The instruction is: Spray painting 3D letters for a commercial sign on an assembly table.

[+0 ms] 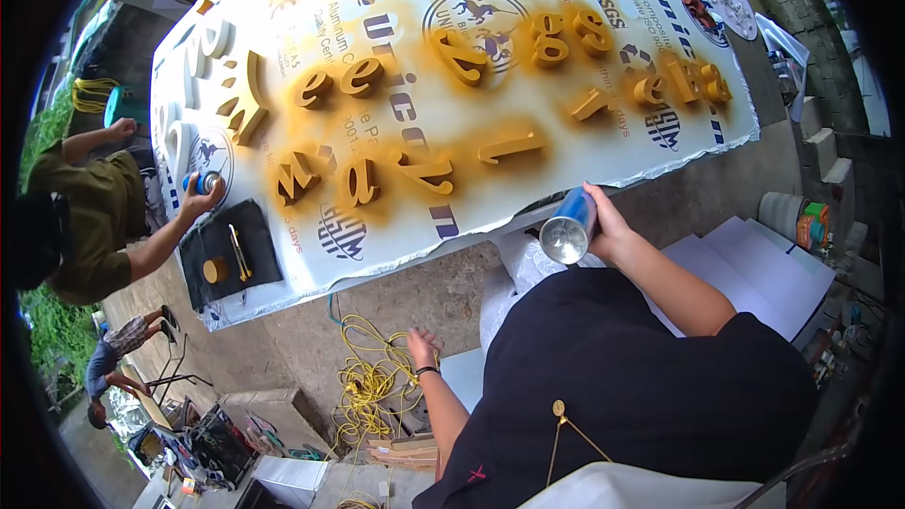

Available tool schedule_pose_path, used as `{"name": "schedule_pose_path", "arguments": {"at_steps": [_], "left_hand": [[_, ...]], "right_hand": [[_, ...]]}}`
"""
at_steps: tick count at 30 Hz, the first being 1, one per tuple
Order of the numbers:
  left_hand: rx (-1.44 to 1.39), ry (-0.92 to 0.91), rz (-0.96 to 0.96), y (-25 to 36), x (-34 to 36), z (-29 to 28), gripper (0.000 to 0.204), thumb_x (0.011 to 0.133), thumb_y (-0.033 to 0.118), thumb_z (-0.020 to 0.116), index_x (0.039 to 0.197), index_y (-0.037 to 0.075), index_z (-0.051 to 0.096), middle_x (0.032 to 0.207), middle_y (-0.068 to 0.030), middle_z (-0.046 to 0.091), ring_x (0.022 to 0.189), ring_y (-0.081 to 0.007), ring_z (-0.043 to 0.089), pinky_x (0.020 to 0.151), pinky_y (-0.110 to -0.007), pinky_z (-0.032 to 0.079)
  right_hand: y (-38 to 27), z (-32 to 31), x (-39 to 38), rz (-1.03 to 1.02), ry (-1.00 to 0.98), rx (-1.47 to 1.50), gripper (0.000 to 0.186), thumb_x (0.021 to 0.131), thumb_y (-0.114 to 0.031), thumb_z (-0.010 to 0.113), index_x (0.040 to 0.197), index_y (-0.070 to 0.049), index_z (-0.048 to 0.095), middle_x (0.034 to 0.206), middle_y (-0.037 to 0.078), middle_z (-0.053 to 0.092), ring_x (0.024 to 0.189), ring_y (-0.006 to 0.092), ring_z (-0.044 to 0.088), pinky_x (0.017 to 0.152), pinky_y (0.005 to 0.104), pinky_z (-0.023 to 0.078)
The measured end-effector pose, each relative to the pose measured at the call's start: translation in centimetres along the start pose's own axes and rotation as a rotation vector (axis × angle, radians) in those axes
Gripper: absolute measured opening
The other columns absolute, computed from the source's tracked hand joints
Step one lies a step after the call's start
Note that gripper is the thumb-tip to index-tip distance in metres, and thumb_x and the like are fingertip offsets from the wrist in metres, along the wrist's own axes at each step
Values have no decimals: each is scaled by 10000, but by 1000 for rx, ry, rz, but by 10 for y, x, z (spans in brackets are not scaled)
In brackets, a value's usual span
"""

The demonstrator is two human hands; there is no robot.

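Two blue cans point(566, 231), one crown point(255, 99), two other people point(90, 245), one black mat point(212, 238).

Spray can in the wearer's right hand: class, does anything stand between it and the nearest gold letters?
Nothing visible does: between the spray can and those gold letters lies only the white sheet. The left hand is well aside.

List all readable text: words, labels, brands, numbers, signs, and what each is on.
Locations only; wording and brands withheld.
Sheet: large purple lettering, partly readable.
Sheet: grey and red lines, partly readable, some too small.
Sheet: round emblems with lettering, partly blurred or covered.
Gold letters: loose cut-outs lying on the sheet, most readable singly.
Can in right hand: base faces camera, no label readable.
Co-worker's can: too small to read.
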State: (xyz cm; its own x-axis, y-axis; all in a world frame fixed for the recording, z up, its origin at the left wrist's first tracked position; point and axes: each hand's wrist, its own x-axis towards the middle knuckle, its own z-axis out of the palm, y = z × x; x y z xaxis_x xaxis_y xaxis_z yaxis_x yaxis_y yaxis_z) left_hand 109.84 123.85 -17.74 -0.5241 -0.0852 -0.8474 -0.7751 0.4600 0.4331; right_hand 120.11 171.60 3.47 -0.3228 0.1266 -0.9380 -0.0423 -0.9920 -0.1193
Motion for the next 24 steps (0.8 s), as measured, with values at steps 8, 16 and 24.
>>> {"name": "schedule_pose_path", "arguments": {"at_steps": [8, 16, 24], "left_hand": [[-906, 329, 1, 254, -2, 52, 715, 845, 607, 170, 1317, 71, 220, 1328, -196, 295, 1197, -323, 342, 982, -475, 252], [-614, 880, -83, 261, 50, 67, 726, 855, 550, 202, 1325, -1, 137, 1329, -261, 240, 1195, -390, 315, 1000, -441, 283], [-478, 962, -154, 287, 28, 82, 713, 848, 537, 257, 1307, -1, 169, 1246, -271, 363, 1117, -406, 404, 937, -462, 358]], "right_hand": [[-11, 25, 22, -133, 265, -106, 510, 747, -429, 600, 1079, -72, 448, 997, 104, 511, 907, 234, 515, 820, 409, 436], [-25, 58, -8, -847, 374, -578, 512, 786, -136, 574, 1235, -98, 330, 1012, 88, 463, 855, 135, 508, 728, 271, 455], [8, 87, -27, -1244, 459, -1223, 598, 701, -113, 647, 1229, -75, 369, 1106, 146, 464, 1003, 249, 472, 882, 355, 369]]}}
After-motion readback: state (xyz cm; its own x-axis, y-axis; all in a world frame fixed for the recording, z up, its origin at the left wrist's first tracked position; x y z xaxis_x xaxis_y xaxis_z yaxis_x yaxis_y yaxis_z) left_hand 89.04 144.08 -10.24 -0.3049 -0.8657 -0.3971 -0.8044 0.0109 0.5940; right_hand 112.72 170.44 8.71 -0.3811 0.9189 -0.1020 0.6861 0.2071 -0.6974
